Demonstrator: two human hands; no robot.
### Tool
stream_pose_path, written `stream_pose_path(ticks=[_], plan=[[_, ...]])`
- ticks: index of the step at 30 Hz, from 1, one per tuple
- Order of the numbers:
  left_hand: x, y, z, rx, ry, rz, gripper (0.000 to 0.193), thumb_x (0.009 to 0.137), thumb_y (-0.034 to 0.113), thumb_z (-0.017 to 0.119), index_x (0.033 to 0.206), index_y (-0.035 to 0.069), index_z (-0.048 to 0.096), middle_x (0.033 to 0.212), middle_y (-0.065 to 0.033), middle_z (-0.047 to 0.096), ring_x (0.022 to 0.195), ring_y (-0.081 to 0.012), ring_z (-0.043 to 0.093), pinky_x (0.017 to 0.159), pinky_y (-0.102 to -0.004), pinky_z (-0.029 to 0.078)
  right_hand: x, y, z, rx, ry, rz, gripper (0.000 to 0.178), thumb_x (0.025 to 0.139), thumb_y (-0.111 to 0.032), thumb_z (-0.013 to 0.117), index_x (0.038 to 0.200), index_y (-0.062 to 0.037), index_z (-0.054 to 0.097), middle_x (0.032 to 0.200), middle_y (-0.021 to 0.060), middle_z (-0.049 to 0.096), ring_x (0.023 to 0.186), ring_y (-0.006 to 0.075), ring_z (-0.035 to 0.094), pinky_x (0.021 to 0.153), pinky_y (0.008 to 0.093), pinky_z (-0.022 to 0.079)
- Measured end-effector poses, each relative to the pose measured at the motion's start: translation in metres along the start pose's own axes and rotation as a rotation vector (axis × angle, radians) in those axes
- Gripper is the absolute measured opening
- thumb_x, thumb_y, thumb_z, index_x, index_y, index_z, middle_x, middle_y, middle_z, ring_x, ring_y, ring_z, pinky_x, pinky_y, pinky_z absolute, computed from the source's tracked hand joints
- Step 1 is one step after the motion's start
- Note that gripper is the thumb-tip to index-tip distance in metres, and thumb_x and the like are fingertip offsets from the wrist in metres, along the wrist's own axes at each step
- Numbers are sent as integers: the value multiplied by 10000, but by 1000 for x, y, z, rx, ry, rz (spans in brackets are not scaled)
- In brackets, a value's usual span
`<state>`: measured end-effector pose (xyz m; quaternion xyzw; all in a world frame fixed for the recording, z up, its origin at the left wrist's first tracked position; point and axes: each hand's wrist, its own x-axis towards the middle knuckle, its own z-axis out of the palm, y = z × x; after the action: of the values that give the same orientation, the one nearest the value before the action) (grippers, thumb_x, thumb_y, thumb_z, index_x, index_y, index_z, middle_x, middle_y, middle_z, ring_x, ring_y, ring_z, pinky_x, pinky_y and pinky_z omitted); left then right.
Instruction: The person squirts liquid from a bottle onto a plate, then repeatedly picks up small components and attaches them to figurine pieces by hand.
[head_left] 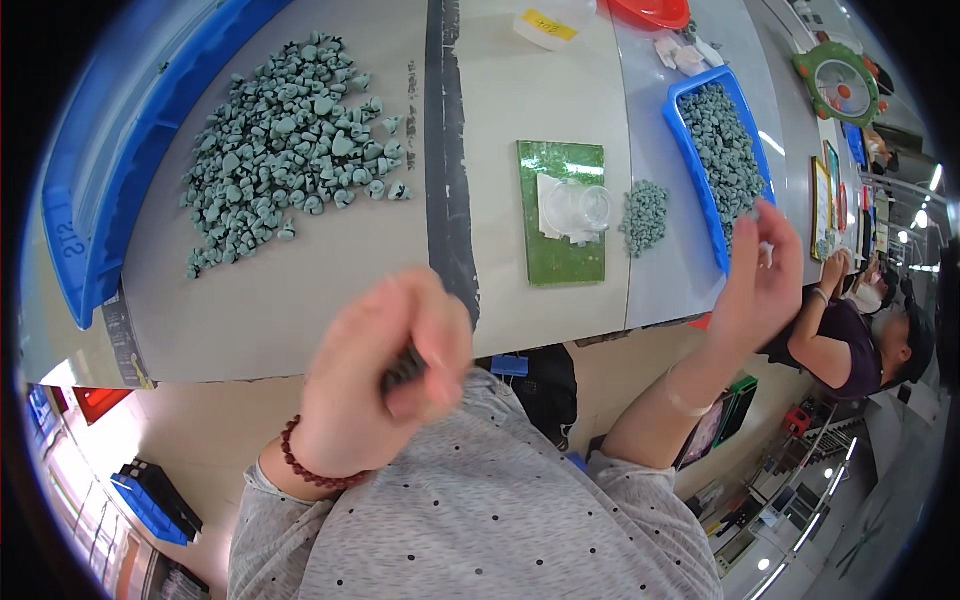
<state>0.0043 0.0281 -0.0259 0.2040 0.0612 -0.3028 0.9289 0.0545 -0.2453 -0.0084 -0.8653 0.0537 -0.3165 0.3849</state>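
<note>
My left hand (385, 375), blurred by motion, is curled closed in front of my body, near the table's front edge. Something dark (403, 369) shows between its fingers, too smeared to name. My right hand (768, 268) is at the near right corner of a blue tray (697, 180) full of small grey-green pieces (722, 140). Its fingers are curled in, and what they hold, if anything, is not clear. Left of that tray lies a small heap of the same fine pieces (645, 217). A green board (562, 262) bears a clear round plastic piece (578, 208).
Larger grey-green pieces with dark parts (290, 130) are spread over the left of the table, beside a big blue bin (85, 220). At the back stand a whitish container (553, 22) and a red bowl (652, 10). A co-worker (850, 335) sits at the right, near a green fan (840, 85).
</note>
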Motion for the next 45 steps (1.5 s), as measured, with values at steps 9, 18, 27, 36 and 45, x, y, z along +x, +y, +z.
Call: stream_pose_path(ticks=[9, 18, 27, 36, 45], plan=[[3, 10, 11, 93, 146, 174, 191, 971, 200, 330, 940, 50, 443, 781, -96, 523, 525, -79, 447, 452, -196, 337, -7, 35, -16, -219, -178, -30, 116, 788, -29, 634, 899, 4, 625, 772, -8, 566, 631, 28, 467, 507, 155, 328], [11, 2, 14, 7, 20, -63, 288, 979, 275, 292, 796, 75, 392, 764, -58, 411, 485, -66, 347, 331, -154, 238, -26, 27, 2, -326, -351, -38, 55, 737, 20, 614, 789, 3, 609, 721, 44, 583, 596, 101, 516, 499, 218, 363], [9, -1, 9, 113, 40, -42, 251, 946, 235, 377, 763, 63, 395, 758, -48, 398, 520, -65, 319, 390, -168, 241, -33, 23, -6, -439, -377, -167, 75, 704, 25, 610, 770, -8, 599, 705, 60, 562, 582, 135, 499, 510, 251, 367], [7, -5, 10, 247, 39, -38, 207, 916, 193, 437, 774, 43, 457, 724, -16, 414, 534, -60, 326, 445, -190, 261, -35, 19, -1, -193, -286, -149, 79, 691, 63, 592, 752, 13, 590, 672, 55, 524, 549, 138, 434, 509, 235, 348], [10, -13, 23, 826, -51, 53, 72, 820, 51, 551, 853, 6, 596, 726, -15, 526, 610, -66, 426, 548, -222, 335, -67, -61, 15, 459, -504, -348, 207, 556, 59, 626, 734, -37, 582, 680, 39, 499, 553, 143, 412, 462, 248, 305]])
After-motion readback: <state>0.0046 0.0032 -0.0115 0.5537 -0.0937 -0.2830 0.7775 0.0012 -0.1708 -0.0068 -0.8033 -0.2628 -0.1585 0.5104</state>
